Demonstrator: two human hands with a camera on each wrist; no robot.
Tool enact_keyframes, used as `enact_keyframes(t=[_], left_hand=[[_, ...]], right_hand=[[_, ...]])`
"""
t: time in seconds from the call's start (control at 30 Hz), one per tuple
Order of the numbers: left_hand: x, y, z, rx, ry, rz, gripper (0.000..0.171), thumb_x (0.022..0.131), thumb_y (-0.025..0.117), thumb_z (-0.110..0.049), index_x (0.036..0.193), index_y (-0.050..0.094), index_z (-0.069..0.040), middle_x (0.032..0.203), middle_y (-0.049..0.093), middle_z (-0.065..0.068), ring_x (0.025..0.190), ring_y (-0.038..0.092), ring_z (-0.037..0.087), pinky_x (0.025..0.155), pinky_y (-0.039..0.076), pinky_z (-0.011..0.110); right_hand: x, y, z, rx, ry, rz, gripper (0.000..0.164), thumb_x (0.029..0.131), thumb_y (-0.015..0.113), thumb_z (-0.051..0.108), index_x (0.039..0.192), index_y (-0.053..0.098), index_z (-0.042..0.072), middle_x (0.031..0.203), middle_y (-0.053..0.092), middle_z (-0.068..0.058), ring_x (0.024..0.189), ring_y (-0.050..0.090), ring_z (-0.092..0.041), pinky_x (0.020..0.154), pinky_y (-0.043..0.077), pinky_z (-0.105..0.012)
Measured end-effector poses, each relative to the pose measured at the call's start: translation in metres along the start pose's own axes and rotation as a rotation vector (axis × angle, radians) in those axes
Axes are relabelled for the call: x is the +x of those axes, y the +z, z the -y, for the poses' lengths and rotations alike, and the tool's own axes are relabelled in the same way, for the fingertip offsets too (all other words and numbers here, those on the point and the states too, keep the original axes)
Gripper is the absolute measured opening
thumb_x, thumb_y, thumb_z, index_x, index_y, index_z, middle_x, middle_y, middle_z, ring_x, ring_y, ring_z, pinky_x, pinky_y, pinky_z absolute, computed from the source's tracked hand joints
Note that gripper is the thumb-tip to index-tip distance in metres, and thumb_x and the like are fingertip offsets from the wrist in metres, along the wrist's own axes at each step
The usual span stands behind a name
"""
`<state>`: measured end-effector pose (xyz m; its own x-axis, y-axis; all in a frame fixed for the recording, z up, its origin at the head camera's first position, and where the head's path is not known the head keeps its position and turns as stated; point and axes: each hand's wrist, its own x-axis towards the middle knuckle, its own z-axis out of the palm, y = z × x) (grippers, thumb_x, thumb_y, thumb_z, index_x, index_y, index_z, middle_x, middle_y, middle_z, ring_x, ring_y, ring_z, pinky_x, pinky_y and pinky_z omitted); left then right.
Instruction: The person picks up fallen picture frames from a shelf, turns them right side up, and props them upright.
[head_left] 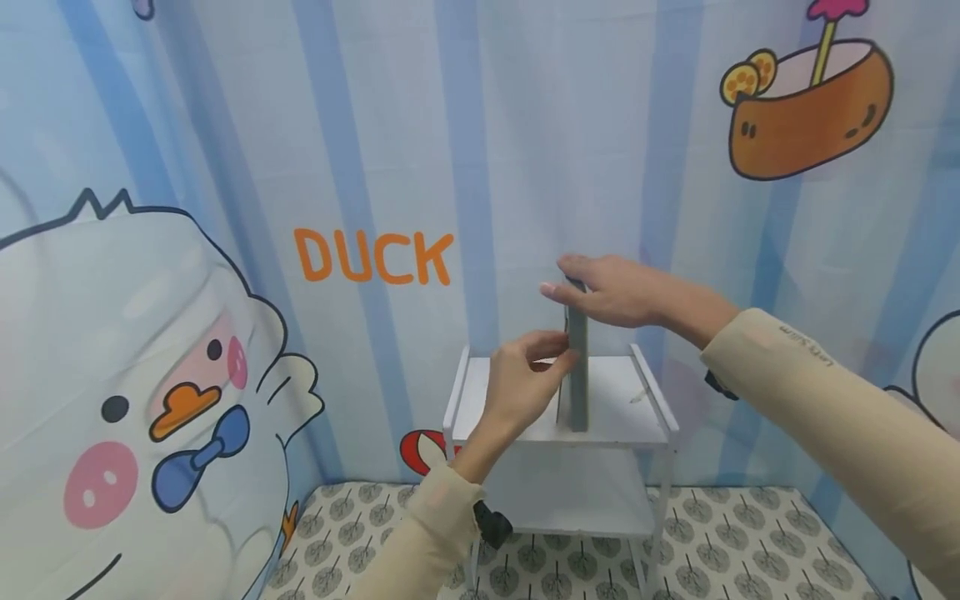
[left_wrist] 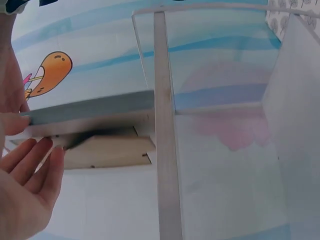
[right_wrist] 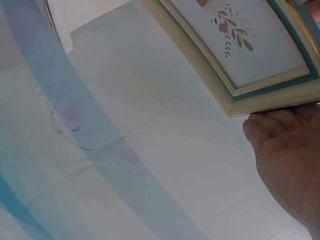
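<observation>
A picture frame (head_left: pixel 578 375) stands upright, nearly edge-on in the head view, on the top of a white shelf unit (head_left: pixel 622 400). My left hand (head_left: pixel 525 375) holds it at the near side edge, thumb on the edge and fingers at the back. The left wrist view shows a beige panel (left_wrist: pixel 110 152) angled out behind the frame, close to those fingers. My right hand (head_left: pixel 618 292) rests over the top edge with its fingers extended. Its wrist view shows the front: a cream and teal border (right_wrist: pixel 270 102) around a floral print (right_wrist: pixel 235 37).
Raised white side rails (head_left: pixel 654 383) bound the shelf top, and a lower white shelf (head_left: pixel 577 492) sits beneath it. Behind hangs a blue-striped curtain (head_left: pixel 510 167) with cartoon prints. Patterned cloth (head_left: pixel 720 542) covers the floor around the unit.
</observation>
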<state>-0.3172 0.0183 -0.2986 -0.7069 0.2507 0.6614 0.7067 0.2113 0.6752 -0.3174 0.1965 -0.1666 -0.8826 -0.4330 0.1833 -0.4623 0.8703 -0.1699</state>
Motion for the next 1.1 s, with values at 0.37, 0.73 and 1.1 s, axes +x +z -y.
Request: enact_keyframes(t=[0.37, 0.73, 1.1], left_hand=[[0.002, -0.01, 0.019, 0.159, -0.121, 0.168, 0.043, 0.104, 0.065, -0.019, 0.142, 0.063, 0.0, 0.142, 0.068, 0.018, 0.129, 0.07, 0.03, 0.102, 0.061, 0.039], [0.0, -0.011, 0.026, 0.22, -0.119, 0.221, 0.038, 0.102, 0.069, -0.02, 0.136, 0.07, -0.002, 0.128, 0.076, 0.014, 0.116, 0.076, 0.027, 0.097, 0.063, 0.04], [0.0, -0.031, 0.028, 0.319, -0.057, 0.217, 0.028, 0.103, 0.067, -0.015, 0.127, 0.077, -0.006, 0.121, 0.08, 0.01, 0.108, 0.078, 0.022, 0.091, 0.065, 0.037]], right_hand=[[0.001, 0.005, -0.002, -0.034, 0.001, -0.013, 0.082, 0.111, 0.036, 0.059, 0.166, 0.023, 0.001, 0.174, 0.022, -0.021, 0.162, 0.025, -0.041, 0.131, 0.023, -0.059], [0.003, 0.012, -0.003, -0.047, -0.027, -0.058, 0.08, 0.112, 0.034, 0.057, 0.166, 0.022, 0.0, 0.174, 0.022, -0.022, 0.161, 0.025, -0.041, 0.131, 0.024, -0.058], [0.006, 0.017, 0.005, -0.05, -0.018, -0.064, 0.081, 0.111, 0.036, 0.058, 0.166, 0.022, 0.001, 0.175, 0.021, -0.021, 0.161, 0.026, -0.042, 0.131, 0.025, -0.059]])
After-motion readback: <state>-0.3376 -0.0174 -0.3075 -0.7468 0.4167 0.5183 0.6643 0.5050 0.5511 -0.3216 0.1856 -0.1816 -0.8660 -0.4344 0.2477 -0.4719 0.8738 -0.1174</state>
